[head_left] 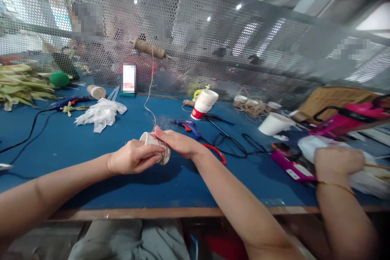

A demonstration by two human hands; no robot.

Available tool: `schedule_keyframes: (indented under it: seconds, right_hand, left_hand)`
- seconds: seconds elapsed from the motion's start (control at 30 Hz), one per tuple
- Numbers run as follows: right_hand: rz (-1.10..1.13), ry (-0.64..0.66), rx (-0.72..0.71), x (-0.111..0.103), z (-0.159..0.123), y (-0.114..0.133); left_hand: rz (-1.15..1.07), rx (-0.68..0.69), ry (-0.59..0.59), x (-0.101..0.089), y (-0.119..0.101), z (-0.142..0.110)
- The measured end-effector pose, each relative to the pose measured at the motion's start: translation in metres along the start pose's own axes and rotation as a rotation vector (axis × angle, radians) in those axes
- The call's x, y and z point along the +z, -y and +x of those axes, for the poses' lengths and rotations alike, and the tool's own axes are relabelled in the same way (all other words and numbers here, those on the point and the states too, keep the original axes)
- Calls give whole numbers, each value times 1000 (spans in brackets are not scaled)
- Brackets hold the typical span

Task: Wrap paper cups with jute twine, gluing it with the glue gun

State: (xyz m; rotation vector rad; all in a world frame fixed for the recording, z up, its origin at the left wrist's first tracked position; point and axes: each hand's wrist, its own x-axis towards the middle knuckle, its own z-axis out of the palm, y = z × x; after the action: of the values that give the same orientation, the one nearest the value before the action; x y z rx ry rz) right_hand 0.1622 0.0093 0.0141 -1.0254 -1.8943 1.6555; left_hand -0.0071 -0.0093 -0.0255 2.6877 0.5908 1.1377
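A white paper cup (146, 138) lies tilted on its side between my hands, above the near part of the blue table (91, 187). Twine is wound around its lower part. My left hand (132, 157) is closed on the cup near its rim. From the other side, my right hand (179, 142) grips the cup's wound end, its thumb by the string. A thin string (149, 95) runs from a twine spool (150, 48) on the mesh panel down to the cup. My fingers hide part of the winding.
A blue glue gun (187, 126), red-handled scissors (217, 152) and stacked cups (207, 99) lie beyond my right hand. White plastic (102, 113) and a second glue gun (71, 101) are left. At right, another person's hand (338, 160) is beside a magenta box (292, 166).
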Motion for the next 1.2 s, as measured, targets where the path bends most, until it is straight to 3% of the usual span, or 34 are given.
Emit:
schedule_keyframes:
  seconds: [0.07, 0.17, 0.37, 0.5, 0.73, 1.2]
  right_hand:
    - [150, -65, -58, 3, 1, -1]
    - [277, -223, -113, 2, 1, -6]
    - [277, -493, -225, -4, -7, -5]
    - [231, -609, -301, -6, -12, -1]
    - [123, -676, -272, -7, -10, -5]
    - [80, -682, -231, -9, -5, -11]
  left_hand:
    - [-39, -5, 6, 0, -1, 0]
    - [-109, -129, -16, -1, -3, 1]
    - [-291, -520, -105, -1, -6, 7]
    - [-454, -656, -164, 2, -2, 8]
    - [-533, -717, -154, 2, -2, 7]
    - [-501, -667, -182, 2, -4, 8]
